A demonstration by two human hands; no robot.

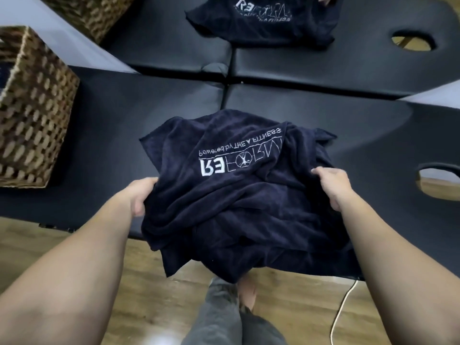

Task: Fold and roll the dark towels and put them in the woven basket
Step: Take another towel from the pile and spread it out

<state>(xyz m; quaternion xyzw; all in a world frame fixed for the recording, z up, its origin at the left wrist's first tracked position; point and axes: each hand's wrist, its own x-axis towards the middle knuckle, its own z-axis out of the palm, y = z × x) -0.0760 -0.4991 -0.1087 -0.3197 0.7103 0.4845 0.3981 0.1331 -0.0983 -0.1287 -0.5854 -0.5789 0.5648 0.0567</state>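
woven basket [32, 108] cut off left, far towel [263, 21] cropped

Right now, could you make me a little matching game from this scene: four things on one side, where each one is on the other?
Things:
1. near towel
2. far towel
3. woven basket
4. white cable

Places:
A. on the wooden floor, lower right
B. far table, top of view
C. gripped by left hand and right hand
D. left on the near table

Pairs: 1-C, 2-B, 3-D, 4-A

Towel [239, 195] on table [348, 135] — basket [32, 108] to its left, second towel [261, 23] behind.
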